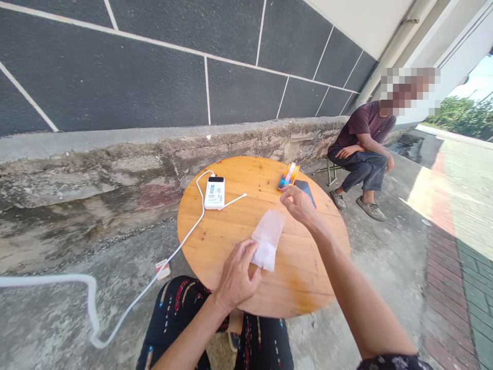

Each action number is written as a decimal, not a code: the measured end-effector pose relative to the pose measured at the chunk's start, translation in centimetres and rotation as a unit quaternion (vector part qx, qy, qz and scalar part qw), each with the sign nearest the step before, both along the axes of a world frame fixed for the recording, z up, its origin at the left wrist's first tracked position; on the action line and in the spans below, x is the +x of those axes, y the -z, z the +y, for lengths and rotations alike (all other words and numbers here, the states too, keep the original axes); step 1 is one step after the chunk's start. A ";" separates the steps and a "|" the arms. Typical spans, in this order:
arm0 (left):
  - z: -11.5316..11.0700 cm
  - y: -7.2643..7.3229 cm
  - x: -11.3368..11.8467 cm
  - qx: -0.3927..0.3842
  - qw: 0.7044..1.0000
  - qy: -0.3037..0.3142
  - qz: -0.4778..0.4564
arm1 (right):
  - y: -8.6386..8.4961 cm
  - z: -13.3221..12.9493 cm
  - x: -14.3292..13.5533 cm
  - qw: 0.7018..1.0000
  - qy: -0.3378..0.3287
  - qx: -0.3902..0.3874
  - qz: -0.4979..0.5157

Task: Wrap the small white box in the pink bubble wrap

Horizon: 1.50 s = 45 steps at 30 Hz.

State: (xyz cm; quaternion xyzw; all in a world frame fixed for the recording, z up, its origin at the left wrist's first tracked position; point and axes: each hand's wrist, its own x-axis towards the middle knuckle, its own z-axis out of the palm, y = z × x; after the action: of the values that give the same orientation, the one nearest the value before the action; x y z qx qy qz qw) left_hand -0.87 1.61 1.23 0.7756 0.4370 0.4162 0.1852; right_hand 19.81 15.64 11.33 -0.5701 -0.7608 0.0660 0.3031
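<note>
My left hand [235,275] pinches the lower end of a small translucent white plastic packet [267,239] above a round wooden table [231,231]. My right hand [298,204] is at the packet's upper corner, fingers pinched there. Whether it grips the packet or only touches it is unclear. An orange and blue small package [288,176] lies on the table just beyond my right hand, beside a dark flat object [307,191].
A white power bank [214,192] with a white cable [185,239] lies at the table's far left; the cable trails to the concrete ground. A person [362,151] sits on a stool at the right. A low stained wall [115,164] runs behind.
</note>
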 end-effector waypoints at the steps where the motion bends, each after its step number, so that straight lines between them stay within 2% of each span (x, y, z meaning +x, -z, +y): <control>1: 0.0 0.0 0.0 0.000 1.000 -0.002 -0.002 | 0.2 0.1 0.2 1.000 0.006 -0.002 -0.003; 3: -0.1 0.0 0.0 -0.004 1.000 -0.003 -0.006 | 0.4 -0.4 0.4 1.000 0.025 0.012 0.001; 6: -0.1 -0.2 0.0 -0.012 1.000 0.001 -0.008 | 0.6 -3.1 0.0 0.999 0.039 0.014 0.012; 9: 0.0 -0.3 0.0 -0.018 1.000 -0.003 -0.021 | 1.2 -6.8 -1.4 0.997 -0.021 -0.062 -0.032; 13: 0.1 -0.2 0.1 -0.026 0.999 -0.018 -0.042 | 2.8 -10.0 -2.9 0.990 -0.003 -0.093 -0.109; 15: 0.1 -0.1 0.0 -0.029 0.998 -0.021 -0.053 | 3.8 -10.6 -2.4 0.988 0.021 -0.108 -0.105; 18: 0.2 0.1 -0.1 -0.046 0.995 -0.041 -0.081 | 5.5 -11.2 -0.2 0.986 0.065 -0.132 -0.083; 22: 0.7 -0.2 -0.9 -0.097 0.982 -0.141 -0.077 | 7.3 -12.7 2.8 0.981 0.098 -0.144 -0.088; 24: 0.9 -0.7 -1.7 -0.140 0.976 -0.160 -0.041 | 7.6 -13.6 3.6 0.983 0.113 -0.119 -0.079; 27: 1.2 -1.6 -2.6 -0.198 0.970 -0.140 -0.004 | 6.8 -14.8 3.4 0.990 0.129 -0.046 -0.042; 29: 1.4 -2.6 -2.8 -0.172 0.975 -0.145 0.004 | 5.9 -15.2 2.5 0.995 0.097 -0.005 -0.024; 31: 1.6 -3.8 -2.5 -0.094 0.986 -0.135 0.017 | 5.1 -15.1 1.2 0.999 0.035 0.006 -0.021; 34: 2.1 -5.8 -1.3 0.004 0.998 -0.036 0.056 | 4.5 -14.3 -0.5 0.998 -0.045 -0.014 -0.048; 37: 2.5 -7.8 0.4 0.008 0.987 0.089 0.132 | 4.4 -13.5 -1.4 0.994 -0.072 -0.034 -0.081; 39: 2.8 -8.7 1.1 -0.002 0.974 0.128 0.184 | 4.3 -13.5 -1.5 0.994 -0.071 -0.039 -0.080; 41: 3.1 -9.2 1.4 -0.007 0.967 0.125 0.223 | 3.9 -14.3 -1.4 0.994 -0.083 -0.034 -0.068; 45: 3.3 -9.3 0.5 -0.024 0.960 0.080 0.266 | 3.2 -17.2 -1.4 0.981 -0.176 -0.045 -0.073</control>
State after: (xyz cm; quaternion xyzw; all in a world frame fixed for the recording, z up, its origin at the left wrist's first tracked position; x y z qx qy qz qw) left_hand -0.40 4.92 10.55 0.8860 0.4171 0.1680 0.1133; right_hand 18.37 -1.54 8.09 -0.4435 -0.8655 0.1108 0.2046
